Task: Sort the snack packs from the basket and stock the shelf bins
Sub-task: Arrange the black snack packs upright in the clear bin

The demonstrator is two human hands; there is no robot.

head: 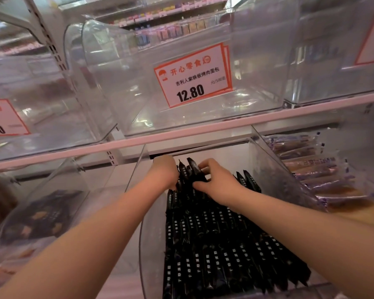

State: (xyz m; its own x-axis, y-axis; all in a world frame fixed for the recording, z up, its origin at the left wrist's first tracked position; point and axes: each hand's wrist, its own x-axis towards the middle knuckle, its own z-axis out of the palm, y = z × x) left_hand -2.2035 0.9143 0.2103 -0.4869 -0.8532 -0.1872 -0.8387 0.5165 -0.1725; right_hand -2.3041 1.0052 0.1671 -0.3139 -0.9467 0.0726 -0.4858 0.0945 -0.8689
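- Progress looks well advanced for the middle bin (pixel 255 147) on the lower shelf: rows of black snack packs (pixel 225 244) already lie flat in it, from the near rim back toward the rear wall.
- Both hands work at the far end of those rows, where a small bunch of packs (pixel 191 171) stands on end.
- Left hand (pixel 164 171) curls round the bunch from its left side; its fingertips are hidden behind the packs.
- Right hand (pixel 216 183) pinches the same bunch, thumb low, fingers curled over the top.
- Right-hand bin (pixel 274 158) holds purple-trimmed packs (pixel 311 169); the left one (pixel 52 180) holds a few dark items, blurred.
- Upper bin (pixel 117 93) behind the 12.80 price card (pixel 192 76) holds nothing, so stocking probably remains there.
- Basket is out of view, so what is left to sort cannot be judged.
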